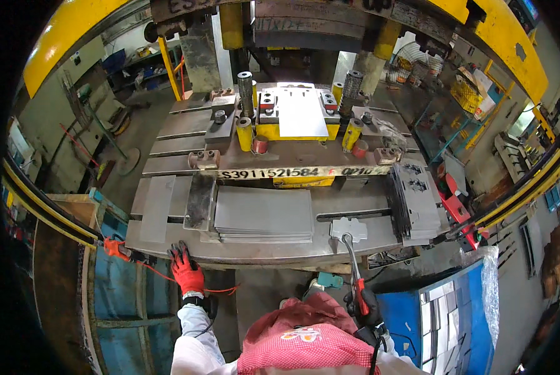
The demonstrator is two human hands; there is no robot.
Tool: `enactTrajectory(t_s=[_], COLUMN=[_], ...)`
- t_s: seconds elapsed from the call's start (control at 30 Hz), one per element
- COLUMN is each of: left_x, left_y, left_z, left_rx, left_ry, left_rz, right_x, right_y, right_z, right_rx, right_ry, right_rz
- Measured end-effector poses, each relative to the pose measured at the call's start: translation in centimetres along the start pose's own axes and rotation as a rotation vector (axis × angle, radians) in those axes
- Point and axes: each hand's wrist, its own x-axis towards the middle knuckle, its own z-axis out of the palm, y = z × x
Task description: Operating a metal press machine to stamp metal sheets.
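My left hand [187,269], in a red glove with dark fingertips, lies with its fingers apart at the front edge of the press bed [261,251]. My right hand [366,306], in a dark glove, is closed round the red handle of long metal pliers [355,269]. The tip of the pliers reaches a small cut metal piece [350,230] on the bed; whether the jaws grip it I cannot tell. Left of it lies a stack of flat metal sheets [264,212]. On the die [333,132] beyond, a bright metal sheet [302,115] lies flat.
Stacked cut plates [415,203] stand at the bed's right. A single narrow sheet [157,209] lies at its left, beside a dark block [200,201]. Guide posts [245,94] rise round the die. A blue bin [399,312] with metal pieces stands at my lower right.
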Motion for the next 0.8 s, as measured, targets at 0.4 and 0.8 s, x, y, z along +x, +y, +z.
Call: enactTrajectory(t_s=[0.4,0.8], left_x=[0.0,0.1], left_y=[0.7,0.1], left_z=[-0.9,-0.6], left_rx=[0.004,0.013], left_ry=[0.018,0.042], left_rz=[0.016,0.045], right_x=[-0.4,1.1], right_y=[-0.1,1.0], right_z=[-0.5,-1.5], right_rx=[0.013,-0.004], right_ry=[-0.009,-0.155], right_rz=[-0.048,-0.092])
